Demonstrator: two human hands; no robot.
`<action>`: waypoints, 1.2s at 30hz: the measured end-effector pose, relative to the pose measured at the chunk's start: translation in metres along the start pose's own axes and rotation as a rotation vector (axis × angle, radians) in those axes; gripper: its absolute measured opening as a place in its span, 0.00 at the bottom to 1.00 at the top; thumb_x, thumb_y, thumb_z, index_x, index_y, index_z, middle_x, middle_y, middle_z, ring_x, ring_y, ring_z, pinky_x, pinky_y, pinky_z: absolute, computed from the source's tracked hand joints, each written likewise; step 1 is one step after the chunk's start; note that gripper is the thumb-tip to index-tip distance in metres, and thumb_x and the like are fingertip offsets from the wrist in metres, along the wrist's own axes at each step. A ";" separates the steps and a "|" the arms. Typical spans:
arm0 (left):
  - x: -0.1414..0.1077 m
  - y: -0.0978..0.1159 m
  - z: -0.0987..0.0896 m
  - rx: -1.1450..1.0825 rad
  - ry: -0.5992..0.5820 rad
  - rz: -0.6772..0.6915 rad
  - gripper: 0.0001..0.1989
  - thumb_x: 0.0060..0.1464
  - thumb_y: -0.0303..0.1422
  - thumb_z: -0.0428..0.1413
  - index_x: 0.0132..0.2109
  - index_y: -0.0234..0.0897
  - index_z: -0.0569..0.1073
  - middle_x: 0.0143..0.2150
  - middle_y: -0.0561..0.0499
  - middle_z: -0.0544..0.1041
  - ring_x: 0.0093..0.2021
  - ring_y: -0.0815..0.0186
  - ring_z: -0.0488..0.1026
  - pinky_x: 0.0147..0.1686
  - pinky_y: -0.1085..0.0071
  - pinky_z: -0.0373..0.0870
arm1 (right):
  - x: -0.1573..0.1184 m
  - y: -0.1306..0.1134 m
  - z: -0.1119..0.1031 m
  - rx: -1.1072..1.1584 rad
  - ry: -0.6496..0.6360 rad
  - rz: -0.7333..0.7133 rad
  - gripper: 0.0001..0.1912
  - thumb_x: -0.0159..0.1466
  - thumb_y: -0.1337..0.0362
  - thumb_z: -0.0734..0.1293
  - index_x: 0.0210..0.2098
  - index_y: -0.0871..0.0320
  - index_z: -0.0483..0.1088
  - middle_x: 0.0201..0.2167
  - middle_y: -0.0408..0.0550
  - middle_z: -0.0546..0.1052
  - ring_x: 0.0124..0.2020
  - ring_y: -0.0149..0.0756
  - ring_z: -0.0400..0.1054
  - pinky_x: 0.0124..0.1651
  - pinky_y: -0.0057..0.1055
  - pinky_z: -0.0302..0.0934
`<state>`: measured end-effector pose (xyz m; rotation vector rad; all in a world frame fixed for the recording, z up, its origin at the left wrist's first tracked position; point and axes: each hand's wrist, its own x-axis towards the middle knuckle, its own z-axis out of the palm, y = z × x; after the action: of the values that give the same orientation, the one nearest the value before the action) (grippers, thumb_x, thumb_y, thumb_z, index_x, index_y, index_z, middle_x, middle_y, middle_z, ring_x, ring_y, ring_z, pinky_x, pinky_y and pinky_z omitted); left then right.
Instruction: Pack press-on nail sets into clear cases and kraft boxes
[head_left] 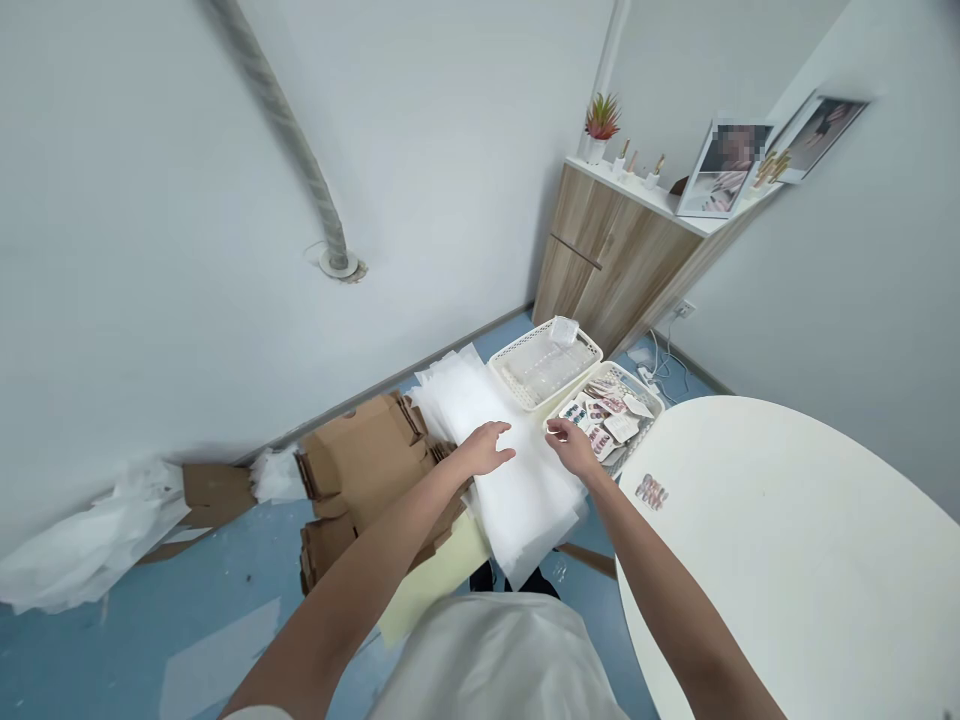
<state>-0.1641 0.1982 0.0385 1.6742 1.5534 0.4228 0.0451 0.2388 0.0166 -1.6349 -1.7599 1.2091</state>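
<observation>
My left hand (486, 449) is over a stack of white sheets (517, 505), its thumb and fingers apart and nothing between them. Opposite it, my right hand (573, 448) hovers at the right edge of the same stack, fingers loosely curled and holding nothing that I can see. Just beyond the right hand, a white basket (651, 386) contains several cards with small coloured pieces resembling press-on nails. Behind it lies a second white basket (510, 352) with clear plastic packs (544, 368) inside.
Flattened brown cardboard boxes (367, 450) are piled left of the sheets. A round white table (787, 520) on the right carries a small set of coloured nails (651, 491). A wooden cabinet (626, 245) fills the corner. White plastic wrap (97, 535) lies on the blue floor.
</observation>
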 end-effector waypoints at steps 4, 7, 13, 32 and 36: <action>0.046 -0.004 -0.013 0.063 0.024 -0.043 0.25 0.46 0.38 0.54 0.53 0.36 0.63 0.52 0.43 0.66 0.50 0.57 0.66 0.47 0.65 0.63 | 0.049 -0.005 0.010 -0.179 -0.015 -0.091 0.19 0.55 0.64 0.61 0.46 0.59 0.64 0.43 0.50 0.71 0.39 0.34 0.66 0.44 0.33 0.59; 0.088 -0.008 -0.016 0.083 0.035 -0.094 0.27 0.47 0.37 0.54 0.54 0.34 0.61 0.54 0.41 0.64 0.51 0.57 0.65 0.48 0.65 0.62 | 0.086 -0.006 0.019 -0.283 -0.025 -0.160 0.20 0.55 0.66 0.60 0.48 0.61 0.63 0.46 0.53 0.69 0.45 0.36 0.64 0.49 0.34 0.56; 0.159 -0.027 -0.011 0.106 0.058 -0.208 0.30 0.47 0.27 0.50 0.58 0.30 0.54 0.58 0.39 0.60 0.55 0.58 0.62 0.53 0.65 0.58 | 0.141 -0.001 0.040 -0.384 -0.108 -0.202 0.23 0.55 0.71 0.58 0.51 0.65 0.59 0.50 0.56 0.66 0.52 0.37 0.59 0.53 0.31 0.52; 0.200 -0.048 -0.005 0.024 0.125 -0.187 0.32 0.40 0.20 0.50 0.56 0.30 0.58 0.54 0.41 0.63 0.48 0.61 0.67 0.49 0.67 0.63 | 0.174 -0.004 0.064 -0.630 -0.256 0.029 0.11 0.61 0.68 0.56 0.43 0.60 0.61 0.33 0.56 0.74 0.36 0.41 0.69 0.38 0.31 0.56; 0.185 -0.034 -0.014 -0.023 0.188 -0.123 0.31 0.42 0.21 0.50 0.56 0.34 0.58 0.54 0.43 0.62 0.49 0.62 0.65 0.51 0.66 0.61 | 0.158 -0.008 0.053 -0.531 -0.126 -0.021 0.16 0.60 0.67 0.56 0.49 0.60 0.60 0.36 0.56 0.74 0.38 0.42 0.68 0.40 0.32 0.56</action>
<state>-0.1614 0.3748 -0.0269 1.5473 1.7713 0.5433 -0.0334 0.3747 -0.0408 -1.8411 -2.3156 0.8941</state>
